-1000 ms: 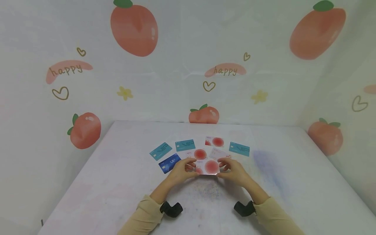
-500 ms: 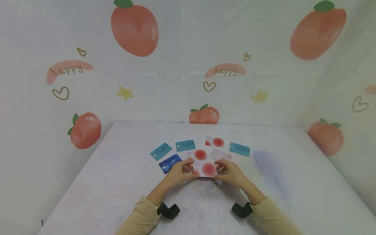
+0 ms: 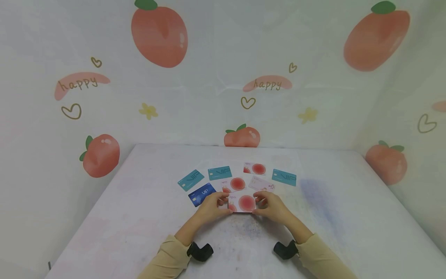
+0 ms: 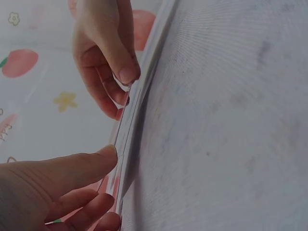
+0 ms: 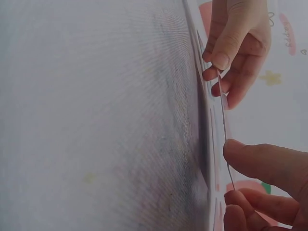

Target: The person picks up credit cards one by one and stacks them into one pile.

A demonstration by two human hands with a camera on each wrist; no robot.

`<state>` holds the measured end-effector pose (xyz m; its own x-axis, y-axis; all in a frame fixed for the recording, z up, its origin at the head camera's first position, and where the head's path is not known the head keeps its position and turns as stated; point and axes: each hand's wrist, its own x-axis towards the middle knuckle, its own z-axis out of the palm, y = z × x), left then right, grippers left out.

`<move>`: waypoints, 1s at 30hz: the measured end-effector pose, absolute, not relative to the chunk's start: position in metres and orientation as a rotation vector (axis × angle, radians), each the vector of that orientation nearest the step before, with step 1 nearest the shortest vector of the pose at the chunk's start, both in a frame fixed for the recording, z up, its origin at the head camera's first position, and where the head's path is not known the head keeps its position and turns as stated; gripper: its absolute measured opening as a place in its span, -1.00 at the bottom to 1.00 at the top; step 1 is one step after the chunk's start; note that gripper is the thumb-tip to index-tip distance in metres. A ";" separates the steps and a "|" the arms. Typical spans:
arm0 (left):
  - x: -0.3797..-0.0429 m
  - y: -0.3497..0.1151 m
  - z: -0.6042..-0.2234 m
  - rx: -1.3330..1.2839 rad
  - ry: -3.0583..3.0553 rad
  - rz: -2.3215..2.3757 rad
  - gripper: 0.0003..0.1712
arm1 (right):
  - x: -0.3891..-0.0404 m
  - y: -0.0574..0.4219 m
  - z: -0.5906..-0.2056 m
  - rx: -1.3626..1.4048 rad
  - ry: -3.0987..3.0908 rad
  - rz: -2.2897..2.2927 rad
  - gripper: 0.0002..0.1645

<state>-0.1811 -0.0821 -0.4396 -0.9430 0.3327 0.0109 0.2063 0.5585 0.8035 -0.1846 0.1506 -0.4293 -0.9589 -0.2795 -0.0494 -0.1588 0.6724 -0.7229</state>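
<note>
Between my two hands is a white card (image 3: pixel 241 202) printed with a large red circle, just above the table near the front of the spread of cards. My left hand (image 3: pixel 210 208) pinches its left end between thumb and fingers. At the other end, the thumb and fingers of my right hand (image 3: pixel 273 207) pinch it too. Seen edge-on in the right wrist view, the card (image 5: pixel 223 113) is a thin line between both thumbs, clear of the tabletop. Just behind it lies another white card with a red circle (image 3: pixel 237 183). A blue VIP card (image 3: pixel 201 194) lies by my left hand.
Teal VIP cards lie at the far left (image 3: pixel 191 180), back left (image 3: pixel 220 173) and right (image 3: pixel 284 177). A red-circle card (image 3: pixel 254 168) is at the back, and a pale pink card (image 3: pixel 261 183) beyond my right hand. Patterned cloth (image 3: pixel 209 97) rises behind the table (image 3: pixel 139 217).
Both hands have shifted the held card slightly left and toward me, most of it in the first half second. The cards lying on the table have stayed in place.
</note>
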 end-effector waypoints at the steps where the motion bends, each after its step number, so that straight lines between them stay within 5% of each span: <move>1: -0.181 -0.082 -0.440 0.465 2.654 1.330 -0.40 | -0.185 0.151 -0.430 -0.361 2.729 -1.153 -0.44; 30: -0.177 -0.074 -0.445 0.534 2.793 1.124 -0.42 | -0.185 0.150 -0.434 -0.352 2.778 -1.036 -0.46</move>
<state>-0.1769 -0.0738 -0.4447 -0.9355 0.3495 0.0514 0.2876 0.6691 0.6852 -0.1846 0.1505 -0.4341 -0.9602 -0.2719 -0.0637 -0.1638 0.7331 -0.6601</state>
